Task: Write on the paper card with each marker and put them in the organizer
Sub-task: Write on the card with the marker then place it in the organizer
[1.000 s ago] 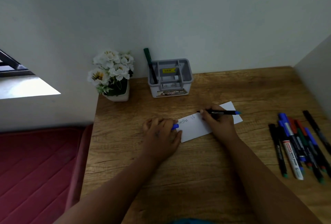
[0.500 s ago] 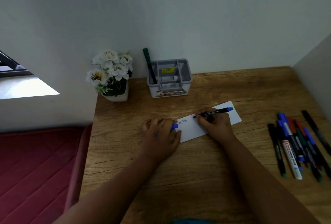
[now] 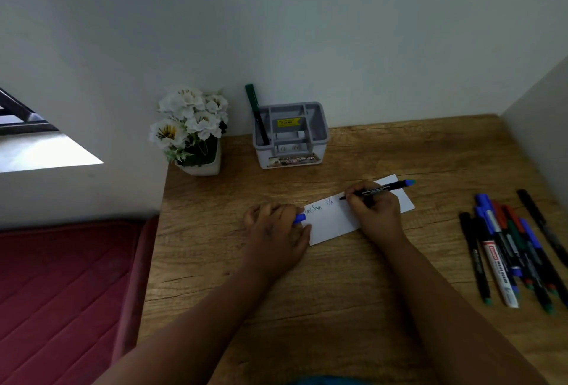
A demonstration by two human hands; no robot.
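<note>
Right now, from the head camera, the person's right hand [image 3: 373, 211] grips a black marker with a blue end [image 3: 381, 189], fingers curled round its barrel, its tip down on the white paper card [image 3: 333, 220]. That card lies slantwise near the middle of the desk [image 3: 338, 286], with faint handwriting along its upper left part. The left hand [image 3: 276, 232] presses on the card's left end, fingers curled round a small blue cap [image 3: 298, 218] that pokes out towards the card.

Against the back edge of the desk stands the grey organizer [image 3: 290, 135], divided into compartments, with a yellow sticker inside. A green marker [image 3: 256, 114] leans upright in its left compartment, the top sticking out above the rim. Just left of it, at the back left corner, sits a white pot of white flowers [image 3: 192, 129].

Along the right edge of the desk lies a bunch of loose markers [image 3: 516, 246], blue, red, green and black, some overlapping. One black one lies slightly apart, furthest right. A dark red mattress [image 3: 61, 292] lies below the desk's left edge.
</note>
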